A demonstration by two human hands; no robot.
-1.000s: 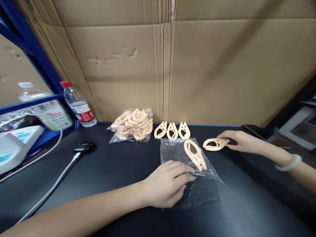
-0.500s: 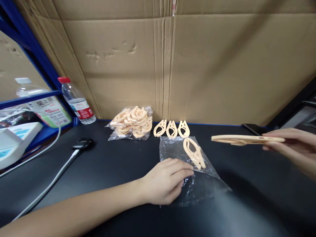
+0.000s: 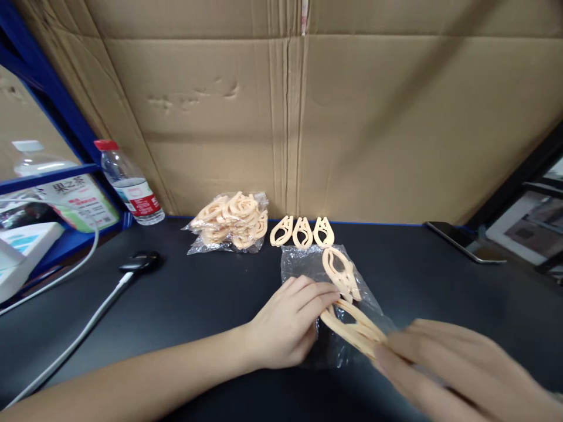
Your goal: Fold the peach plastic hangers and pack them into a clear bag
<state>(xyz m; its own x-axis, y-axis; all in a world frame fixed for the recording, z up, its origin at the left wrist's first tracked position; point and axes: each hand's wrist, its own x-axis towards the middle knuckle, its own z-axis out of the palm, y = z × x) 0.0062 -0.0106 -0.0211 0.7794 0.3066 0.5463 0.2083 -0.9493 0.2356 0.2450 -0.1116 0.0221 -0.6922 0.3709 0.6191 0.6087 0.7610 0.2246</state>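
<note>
My right hand (image 3: 457, 363), a little blurred, grips a beige folded plastic hanger (image 3: 352, 325) by one end. The hanger's other end reaches the fingertips of my left hand (image 3: 294, 319), at the mouth of a clear plastic bag (image 3: 303, 258). My left fingers are closed on the bag's edge, and the bag lies flat on the desk. Inside it, towards the far end, is another folded hanger (image 3: 341, 269). Whether the held hanger's tip is inside the bag or over it, I cannot tell.
Behind the bag stand three beige hangers (image 3: 302, 233) in a row. Packed bags of hangers (image 3: 233, 220) are piled to their left. A red-capped bottle (image 3: 143, 199), a black charger puck (image 3: 139, 261) with white cable, and a phone (image 3: 461, 241) flank them. Cardboard (image 3: 396, 117) walls the back.
My right hand has swung in from the right, lowering the hanger to the bag's mouth beside my left hand. My left hand stays at the bag. The phone now shows fully.
</note>
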